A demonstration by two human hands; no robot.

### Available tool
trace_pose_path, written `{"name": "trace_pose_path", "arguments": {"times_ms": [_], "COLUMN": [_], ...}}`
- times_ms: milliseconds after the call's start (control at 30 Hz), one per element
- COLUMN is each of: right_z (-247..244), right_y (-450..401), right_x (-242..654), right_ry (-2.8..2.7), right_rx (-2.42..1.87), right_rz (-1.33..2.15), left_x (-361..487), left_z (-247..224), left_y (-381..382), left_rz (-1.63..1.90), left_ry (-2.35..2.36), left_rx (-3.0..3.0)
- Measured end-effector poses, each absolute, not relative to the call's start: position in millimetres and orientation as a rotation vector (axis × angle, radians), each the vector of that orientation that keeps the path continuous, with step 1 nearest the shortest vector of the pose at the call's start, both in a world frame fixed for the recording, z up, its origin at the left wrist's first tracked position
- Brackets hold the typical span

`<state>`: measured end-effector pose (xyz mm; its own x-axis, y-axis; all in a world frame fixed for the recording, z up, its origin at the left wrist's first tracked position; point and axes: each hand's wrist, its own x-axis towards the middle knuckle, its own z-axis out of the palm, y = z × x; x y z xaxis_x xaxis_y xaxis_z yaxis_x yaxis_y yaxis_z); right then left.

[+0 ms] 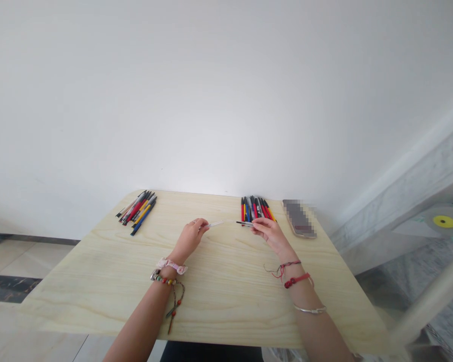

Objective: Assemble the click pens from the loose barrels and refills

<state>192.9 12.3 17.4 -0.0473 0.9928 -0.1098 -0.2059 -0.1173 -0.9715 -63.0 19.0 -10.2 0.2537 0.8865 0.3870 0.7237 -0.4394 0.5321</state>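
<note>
Pale wall (211, 100) fills the upper frame above a light wooden table (226, 291). Near the frame's centre, the left hand (189, 239) pinches a clear tube (216, 223), its free end pointing right; the right hand (274, 235) grips a slim dark-tipped stick (243, 223), its dark end pointing left. Both long axes run roughly across the frame, nearly in line, the facing ends close but apart, each piece in its nearer hand. Just beyond the right hand lies a row of pens (257, 207), with a phone (299, 218) to its right; a looser pen pile (139, 210) lies left of centre, near the table's back edge.
</note>
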Motion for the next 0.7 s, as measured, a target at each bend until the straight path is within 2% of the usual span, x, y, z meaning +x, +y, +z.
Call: {"name": "trace_pose_path", "arguments": {"times_ms": [700], "right_z": [19.0], "right_y": [5.4], "right_x": [177.2], "right_ry": [-1.57], "right_rx": [-1.187], "right_rz": [0.959], "left_x": [-53.9], "left_z": [-6.4], "left_y": [11.6], "left_rz": [0.891], "left_ry": [1.268], "left_rx": [2.311]}}
